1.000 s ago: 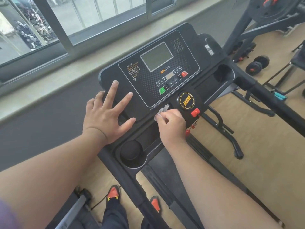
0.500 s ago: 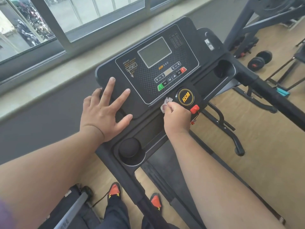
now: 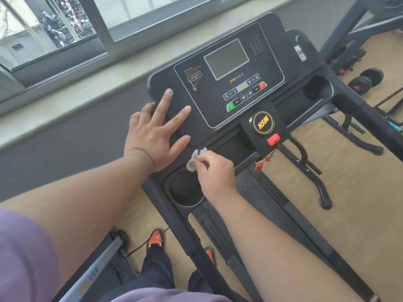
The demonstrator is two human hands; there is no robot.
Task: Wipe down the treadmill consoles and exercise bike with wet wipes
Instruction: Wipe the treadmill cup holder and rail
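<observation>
Crumpled white wipe (image 3: 194,160) pinched by right hand (image 3: 214,173); left hand (image 3: 155,136) flat — fingers spread — on console (image 3: 272,51).

Dumbbell (image 3: 366,80) on wood floor (image 3: 359,203) by frame legs, window (image 3: 50,33) w/ grey sill (image 3: 87,83) behind, orange-black shoes (image 3: 156,238) below.

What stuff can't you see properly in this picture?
Head view, the only one:
- Most of the crumpled white wet wipe: the right hand pinches and covers it.
- Small print on the black treadmill console: too small and blurred.
- Black dumbbells on the floor: blurred.
- Orange-and-black shoes: one half hidden behind the treadmill frame.
</observation>
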